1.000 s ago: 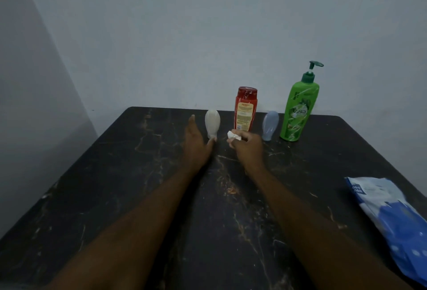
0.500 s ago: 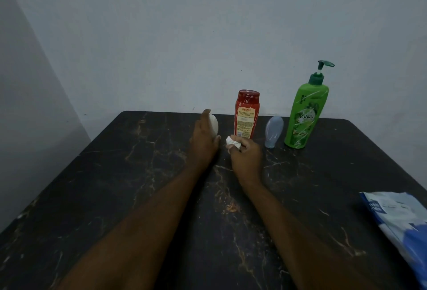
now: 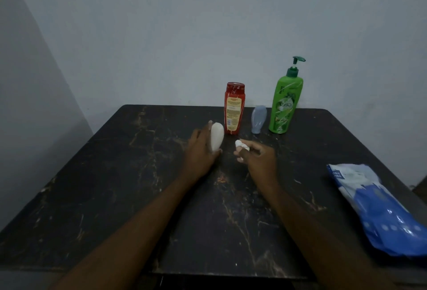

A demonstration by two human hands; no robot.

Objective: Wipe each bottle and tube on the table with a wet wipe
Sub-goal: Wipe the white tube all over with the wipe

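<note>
Two hands, left hand (image 3: 200, 151) gripping white tube (image 3: 216, 136), right hand (image 3: 258, 156) pinching crumpled wipe (image 3: 240, 146)

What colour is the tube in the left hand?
Pale white; the tube sits in the left hand, clearest in the head view.

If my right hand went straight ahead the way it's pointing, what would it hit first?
Probably the red bottle, near its base. The right hand, pinching the wet wipe, points forward and slightly left. The white tube in the left hand looks just left of that line, though depth is unclear.
</note>
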